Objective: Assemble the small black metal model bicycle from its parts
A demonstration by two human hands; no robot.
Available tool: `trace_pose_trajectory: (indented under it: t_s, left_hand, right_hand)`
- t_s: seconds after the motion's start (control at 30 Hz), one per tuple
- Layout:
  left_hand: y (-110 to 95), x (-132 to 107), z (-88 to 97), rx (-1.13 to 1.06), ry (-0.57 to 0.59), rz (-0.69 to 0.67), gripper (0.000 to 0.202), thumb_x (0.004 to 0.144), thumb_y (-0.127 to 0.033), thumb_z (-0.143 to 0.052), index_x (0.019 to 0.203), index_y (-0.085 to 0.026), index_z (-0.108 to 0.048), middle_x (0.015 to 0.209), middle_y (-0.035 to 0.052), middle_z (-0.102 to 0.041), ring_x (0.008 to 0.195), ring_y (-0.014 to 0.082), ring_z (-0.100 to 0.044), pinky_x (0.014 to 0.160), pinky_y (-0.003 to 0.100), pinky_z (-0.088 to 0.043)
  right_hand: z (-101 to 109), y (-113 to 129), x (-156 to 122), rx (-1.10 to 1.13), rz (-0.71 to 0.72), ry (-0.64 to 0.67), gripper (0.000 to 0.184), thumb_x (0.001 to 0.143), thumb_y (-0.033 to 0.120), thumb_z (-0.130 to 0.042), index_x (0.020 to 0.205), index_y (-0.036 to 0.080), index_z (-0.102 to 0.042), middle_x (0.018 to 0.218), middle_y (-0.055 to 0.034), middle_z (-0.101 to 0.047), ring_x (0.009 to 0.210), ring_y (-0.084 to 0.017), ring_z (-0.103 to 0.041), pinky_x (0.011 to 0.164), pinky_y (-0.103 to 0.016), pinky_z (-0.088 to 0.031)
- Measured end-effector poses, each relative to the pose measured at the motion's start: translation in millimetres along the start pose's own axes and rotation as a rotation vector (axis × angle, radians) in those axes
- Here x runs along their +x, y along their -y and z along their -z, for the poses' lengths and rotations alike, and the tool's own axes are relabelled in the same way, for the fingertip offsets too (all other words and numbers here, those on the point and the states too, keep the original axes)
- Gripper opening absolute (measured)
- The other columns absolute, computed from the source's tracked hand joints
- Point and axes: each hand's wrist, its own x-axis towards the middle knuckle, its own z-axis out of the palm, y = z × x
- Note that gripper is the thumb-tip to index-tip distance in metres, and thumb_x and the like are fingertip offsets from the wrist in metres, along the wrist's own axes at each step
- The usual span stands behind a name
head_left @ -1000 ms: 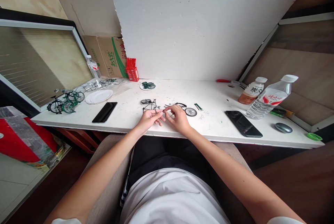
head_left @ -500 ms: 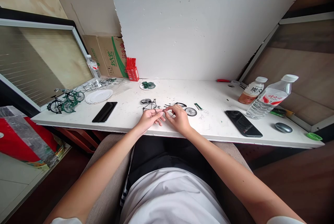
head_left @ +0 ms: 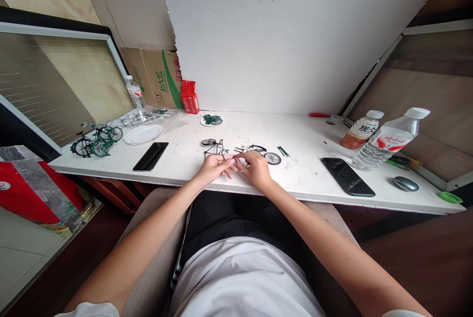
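My left hand and my right hand meet fingertip to fingertip above the table's front edge. Thumb and fingers of the left hand pinch a thin dark piece, too small to name. The right fingers close on a small part at the same spot, mostly hidden by the fingertips. Just beyond the left hand lies a black model bicycle frame with a wheel at its far end. Behind the right hand are a loose black spoked wheel, a curved black part and several tiny black bits.
Dark green strips lie right of the wheel. Assembled toy bicycles, paper plates and a phone are on the left. A plate at the back bears green parts. Another phone, bottles and a mouse stand right.
The view has shifted slightly. My right hand has turned a little and its fingers have curled lower, while both hands stay together at the same place.
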Motion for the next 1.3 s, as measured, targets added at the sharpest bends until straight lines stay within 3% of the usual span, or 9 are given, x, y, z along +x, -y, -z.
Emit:
trace_pose_trajectory:
  t_s: [0.3,0.57,0.93,1.3]
  left_hand:
    - [-3.9,-0.2,2.0,-0.015,0.015,0.050,0.050,0.086,-0.049,-0.082,0.121,-0.012,-0.078,0.089,0.0122,-0.082,0.061,0.0150,-0.071,0.059,0.025,-0.045]
    - [-6.2,0.0,7.2,-0.024,0.096,0.058,0.051,0.086,-0.049,-0.082,0.119,-0.010,-0.077,0.092,0.0136,-0.081,0.066,0.0160,-0.073,0.060,0.024,-0.046]
    - [-6.0,-0.1,7.1,-0.018,0.103,0.039,0.048,0.085,-0.049,-0.082,0.113,-0.010,-0.078,0.084,0.0114,-0.080,0.065,0.0162,-0.073,0.059,0.024,-0.045]
    - [-4.1,-0.9,3.9,0.026,0.117,0.038,0.073,0.086,-0.052,-0.083,0.142,-0.008,-0.065,0.089,0.0126,-0.082,0.065,0.0181,-0.076,0.061,0.025,-0.049]
  right_hand:
    - [1.0,4.9,-1.5,-0.087,-0.009,0.010,0.016,0.100,0.034,-0.064,0.098,0.023,-0.075,0.084,-0.0097,-0.072,0.081,-0.026,-0.062,0.069,-0.035,-0.042]
    - [-0.8,2.5,-3.8,-0.117,0.061,-0.038,0.008,0.096,0.022,-0.065,0.098,0.022,-0.073,0.089,-0.0071,-0.072,0.087,-0.025,-0.065,0.076,-0.034,-0.048]
    - [-2.8,-1.2,-2.3,-0.018,0.016,-0.030,0.008,0.095,0.024,-0.066,0.098,0.024,-0.074,0.093,-0.0056,-0.076,0.088,-0.024,-0.068,0.074,-0.033,-0.050]
    - [4.0,1.5,4.2,0.150,-0.111,-0.018,0.014,0.092,0.031,-0.067,0.094,0.021,-0.077,0.094,-0.0065,-0.080,0.075,-0.020,-0.066,0.072,-0.034,-0.050]
